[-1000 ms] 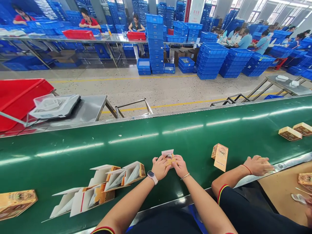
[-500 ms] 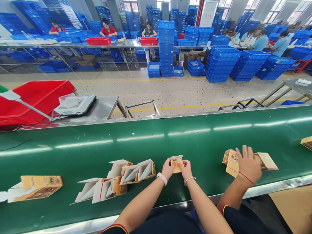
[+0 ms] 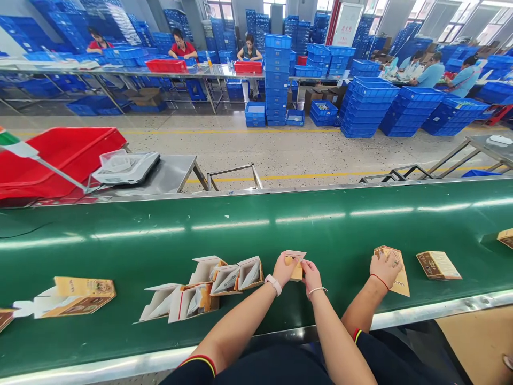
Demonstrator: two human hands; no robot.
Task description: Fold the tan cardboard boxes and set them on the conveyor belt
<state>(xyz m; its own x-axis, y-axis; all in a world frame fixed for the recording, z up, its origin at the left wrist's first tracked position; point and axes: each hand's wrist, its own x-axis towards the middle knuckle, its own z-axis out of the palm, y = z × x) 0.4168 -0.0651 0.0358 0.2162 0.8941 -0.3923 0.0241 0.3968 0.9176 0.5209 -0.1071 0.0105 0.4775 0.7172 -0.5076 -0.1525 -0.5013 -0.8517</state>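
Note:
A small yellow-brown carton [image 3: 296, 272] stands over the green belt between my two hands, its pale top flap raised. My left hand [image 3: 282, 269] grips it from the left side, with the thumb across its front. At the right side, the fingers of my right hand [image 3: 311, 276] are closed on its edge near the flap. To the left lies a cluster of open cartons [image 3: 226, 280] with grey-white packets inside. Another open carton [image 3: 86, 295] rests on its side farther left, its white flaps spread.
A co-worker's hand [image 3: 382, 267] presses on a carton [image 3: 401, 283] to my right. Beside it sits another carton [image 3: 438, 266]. Across the green conveyor belt [image 3: 160, 214] stand a scale [image 3: 126, 168], a red bin [image 3: 76, 155] and stacked blue crates [image 3: 368, 107].
My left hand has tilted over the carton's front, and my right hand has shifted toward its edge. The open cartons appear farther right. The co-worker's hand has come down onto a carton.

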